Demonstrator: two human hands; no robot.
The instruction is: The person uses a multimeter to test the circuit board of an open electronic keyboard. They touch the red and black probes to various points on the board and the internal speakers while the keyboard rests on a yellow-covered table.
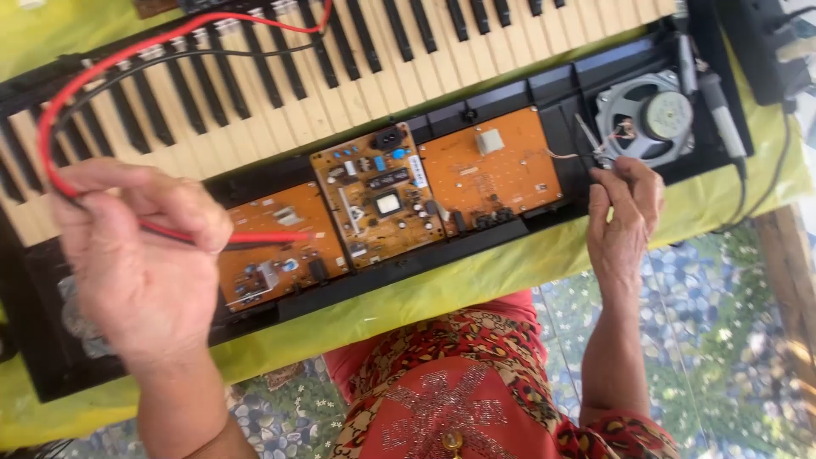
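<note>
My left hand [140, 255] grips a red test probe [255, 237] together with a black one, their tips over the left brown circuit board [272, 255]. A red lead [93, 72] and a black lead [170, 61] loop up over the piano keys [280, 76]. My right hand [625, 217] pinches a small metal tool [592, 140] at the thin wires beside the round grey speaker [646, 119]. Two more brown boards, the middle board [378, 195] and the right board [493, 166], sit in the open black keyboard casing [476, 246].
The keyboard lies on a yellow-green cloth [510, 263] covering the table. A black box with cables [765, 51] stands at the top right. A grey pen-like tool [722, 115] rests by the speaker. Below is a pebbled floor [722, 323].
</note>
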